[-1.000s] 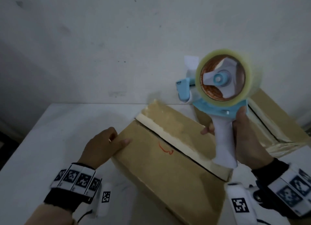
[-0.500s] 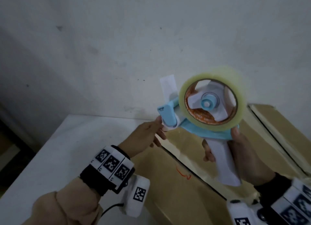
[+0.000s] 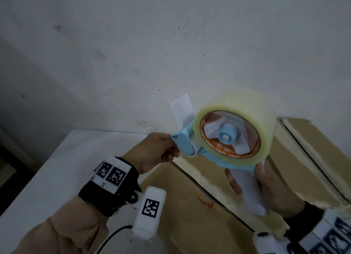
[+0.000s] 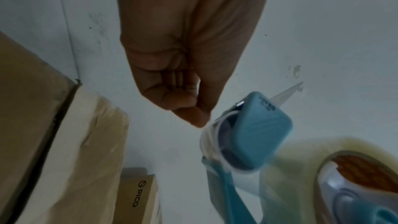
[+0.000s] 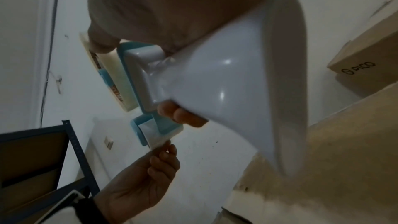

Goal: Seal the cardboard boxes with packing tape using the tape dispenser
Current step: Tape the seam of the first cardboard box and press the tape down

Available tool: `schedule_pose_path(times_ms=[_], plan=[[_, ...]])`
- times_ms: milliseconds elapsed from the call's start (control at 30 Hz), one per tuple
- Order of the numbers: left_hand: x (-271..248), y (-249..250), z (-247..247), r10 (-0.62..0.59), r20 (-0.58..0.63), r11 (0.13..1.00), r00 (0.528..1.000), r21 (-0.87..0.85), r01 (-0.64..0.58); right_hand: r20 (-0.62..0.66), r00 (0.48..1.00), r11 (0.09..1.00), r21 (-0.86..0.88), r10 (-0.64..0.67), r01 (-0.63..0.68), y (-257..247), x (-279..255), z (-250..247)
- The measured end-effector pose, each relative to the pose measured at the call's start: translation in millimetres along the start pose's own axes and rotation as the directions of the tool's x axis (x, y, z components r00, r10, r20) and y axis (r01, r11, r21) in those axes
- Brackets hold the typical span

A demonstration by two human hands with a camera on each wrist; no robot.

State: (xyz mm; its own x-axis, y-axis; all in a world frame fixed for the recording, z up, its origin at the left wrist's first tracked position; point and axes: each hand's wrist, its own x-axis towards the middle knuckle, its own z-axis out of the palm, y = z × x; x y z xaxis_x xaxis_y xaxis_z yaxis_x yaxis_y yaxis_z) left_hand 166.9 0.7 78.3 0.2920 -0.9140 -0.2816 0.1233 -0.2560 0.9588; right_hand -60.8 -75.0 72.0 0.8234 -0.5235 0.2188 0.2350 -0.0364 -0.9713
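Note:
My right hand [image 3: 266, 185] grips the white handle of a blue tape dispenser [image 3: 190, 139] and holds it up in the air over the cardboard box [image 3: 190, 212]. A roll of clear packing tape [image 3: 233, 124] sits on it. My left hand [image 3: 157, 151] is at the dispenser's front end, its fingertips pinched at the loose end of the tape [image 5: 155, 142] by the roller. In the left wrist view the fingers [image 4: 193, 115] close together right beside the blue guard [image 4: 256, 130]. The box has a taped centre seam and a red scribble [image 3: 205, 202].
A second cardboard box [image 3: 311, 151] stands behind to the right, and a small "PICO" carton [image 4: 137, 197] lies further off. The white table [image 3: 47, 177] meets a white wall at the back. A dark metal shelf frame [image 5: 43, 159] stands off the table's left side.
My left hand left the box's edge and rose to the dispenser's front end, where it now pinches the tape end. The dispenser tipped and came closer to the camera.

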Motion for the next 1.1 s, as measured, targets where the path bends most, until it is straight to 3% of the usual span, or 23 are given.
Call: schedule_pose_path(times_ms=[167, 467, 600, 867, 1100], plan=[[0.7, -5.6, -0.9, -0.027, -0.018, 0.996, 0.999, 0.088, 0.028, -0.001, 1.0, 0.998, -0.067, -0.012, 0.011, -0.9, -3.0, 4.9], [15.7, -8.6, -22.4, 0.084, -0.078, 0.956, 0.993, 0.288, -0.058, -0.035, 0.999, 0.98, -0.198, 0.025, -0.032, 0.8, -1.9, 9.2], [27.9, -14.4, -57.2, 0.126, -0.199, 0.946, 0.972, 0.32, -0.057, -0.119, 0.992, 0.983, -0.176, 0.04, -0.061, 2.0, -16.2, -3.9], [52.0, -29.0, -69.9, 0.051, -0.132, 0.908, 0.99, 0.419, 0.009, -0.2, 0.967, 0.951, -0.234, 0.158, -0.204, 5.8, -17.5, 4.7], [64.6, -38.0, -71.1, -0.032, -0.037, 0.848, 0.999, 0.528, 0.047, -0.263, 0.949, 0.918, -0.305, 0.176, -0.255, 20.1, -20.6, 10.3]])
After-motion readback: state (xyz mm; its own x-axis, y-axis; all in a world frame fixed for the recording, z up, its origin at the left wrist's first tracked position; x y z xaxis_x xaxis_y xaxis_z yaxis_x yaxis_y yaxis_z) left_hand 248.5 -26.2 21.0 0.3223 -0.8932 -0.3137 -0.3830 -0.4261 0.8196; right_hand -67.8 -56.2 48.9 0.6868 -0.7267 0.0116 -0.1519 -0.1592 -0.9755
